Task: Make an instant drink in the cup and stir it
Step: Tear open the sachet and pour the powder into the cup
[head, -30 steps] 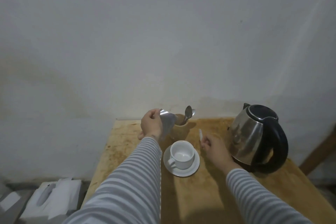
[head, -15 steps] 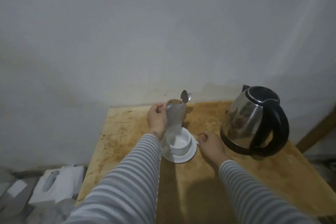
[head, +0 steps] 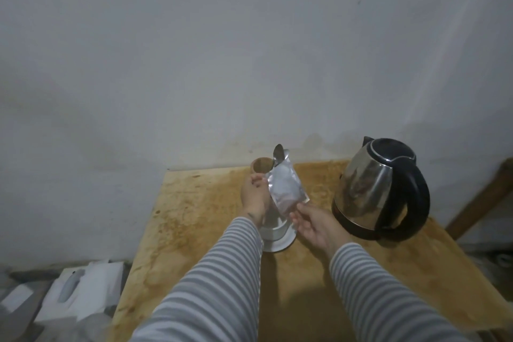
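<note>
A silver foil sachet (head: 286,189) hangs tilted above the white cup (head: 273,228), which stands on a white saucer (head: 280,244). My left hand (head: 254,197) pinches the sachet's upper left edge. My right hand (head: 313,223) touches its lower corner with its fingertips. The sachet and my hands hide most of the cup. Behind them stands a tan holder cup (head: 261,166) with a metal spoon (head: 278,153) sticking out of it.
A steel electric kettle (head: 372,189) with a black handle stands at the right on the stained wooden table (head: 194,216), close to my right hand. White foam packaging (head: 80,291) lies on the floor at the left. A grey wall rises just behind the table.
My right hand rose from the table beside the saucer to the sachet's lower corner. The sachet now tilts over the cup, held between both hands. The view dropped slightly.
</note>
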The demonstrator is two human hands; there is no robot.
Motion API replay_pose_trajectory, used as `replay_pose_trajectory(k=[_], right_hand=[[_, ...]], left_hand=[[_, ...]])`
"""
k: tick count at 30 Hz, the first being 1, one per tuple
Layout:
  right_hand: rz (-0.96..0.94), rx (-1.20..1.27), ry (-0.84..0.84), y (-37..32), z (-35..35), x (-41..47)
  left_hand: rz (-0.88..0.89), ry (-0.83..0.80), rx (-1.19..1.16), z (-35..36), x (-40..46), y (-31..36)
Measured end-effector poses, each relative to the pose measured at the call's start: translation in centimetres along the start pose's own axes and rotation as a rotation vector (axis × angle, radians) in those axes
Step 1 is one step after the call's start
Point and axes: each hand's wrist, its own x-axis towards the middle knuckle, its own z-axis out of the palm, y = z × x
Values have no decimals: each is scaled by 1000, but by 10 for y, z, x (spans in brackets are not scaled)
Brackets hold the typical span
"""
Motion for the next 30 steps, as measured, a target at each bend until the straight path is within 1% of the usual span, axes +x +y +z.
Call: replay_pose_trajectory(k=[2, 5, 7, 9, 11, 13, 16, 18, 20, 24, 26, 30], right_hand=[[63, 116, 3, 4, -3, -3], [99, 131, 40, 8, -10, -5], [45, 91, 87, 6, -13, -2], [-62, 35, 136, 0, -16, 0], [-100, -10, 206, -6, -18, 1], [-174, -150, 270, -15, -18, 5], [-339, -474, 327, -27, -15, 13], [-418, -641, 298, -36, -9, 14], [-516, -783, 240, -43, -2, 13], [-726, -1083, 149, -50, 15, 11], [-764, -1187, 104, -52, 22, 9], [-813, -1303, 38, -52, 34, 3]], left_hand=[[-62, -26, 0, -2, -3, -10], [-88, -50, 73, -7, -8, -20], [-55, -50, 114, -11, -8, -23], [-13, -71, 151, -16, -8, -24], [37, -107, 195, -19, -8, -21], [117, -145, 252, -20, -7, -16], [225, -193, 320, -21, -6, -9], [266, -214, 372, -22, -2, -8], [294, -202, 439, -24, 3, -10], [259, -118, 598, -28, 9, -19], [235, -91, 658, -30, 10, -23], [202, -77, 714, -36, 9, -30]])
